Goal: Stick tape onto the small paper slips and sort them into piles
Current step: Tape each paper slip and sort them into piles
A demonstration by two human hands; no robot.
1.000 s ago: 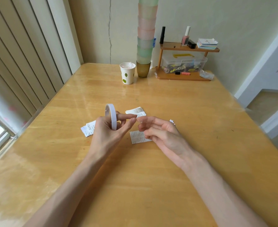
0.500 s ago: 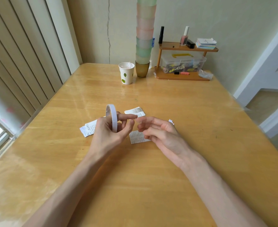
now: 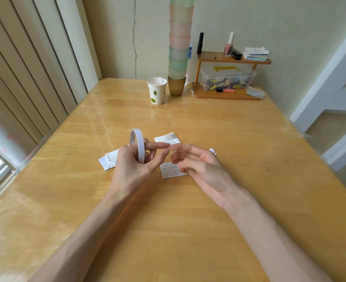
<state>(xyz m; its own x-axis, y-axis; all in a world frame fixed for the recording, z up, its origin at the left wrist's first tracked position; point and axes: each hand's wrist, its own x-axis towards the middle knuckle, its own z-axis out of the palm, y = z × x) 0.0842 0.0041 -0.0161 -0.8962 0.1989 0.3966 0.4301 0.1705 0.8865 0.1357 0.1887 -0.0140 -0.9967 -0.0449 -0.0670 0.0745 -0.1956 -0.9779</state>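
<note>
Tape roll: a thin white ring (image 3: 137,146) held upright above the table (image 3: 249,200), at the left hand's fingers and just left of the far slip.
Left hand: (image 3: 133,169) fingers curled through and round the ring, forefinger stretched right toward the other hand.
Right hand: (image 3: 202,167) raised over the middle slip with its fingers loosely bent, and its fingertips (image 3: 175,148) meet the left forefinger. It may be nipping the loose end of the tape, but the strip is too thin to make out, so I cannot tell.
Slips: one printed slip (image 3: 171,169) lies flat under the right hand. A small pile (image 3: 108,161) is partly hidden behind the left hand. Another slip (image 3: 168,139) lies beyond the fingertips, and a tiny scrap (image 3: 212,150) lies past the right knuckles.
Handling: the slips look feather-light and limp. They are likely to slide on the glossy wood or curl onto the tape, so they are best pinned with a fingertip and lifted by a corner. The tape is light and sticky, so hold the ring by its rim and the free end by its very tip.
Edges: the slips lie mid-table, well apart from every edge.
Room: wide stretches of tabletop lie near the person and to the right of the hands, fit for piles. The paper cup (image 3: 156,90), the stack of cups (image 3: 180,47) and the shelf (image 3: 233,61) stand well back by the wall.
</note>
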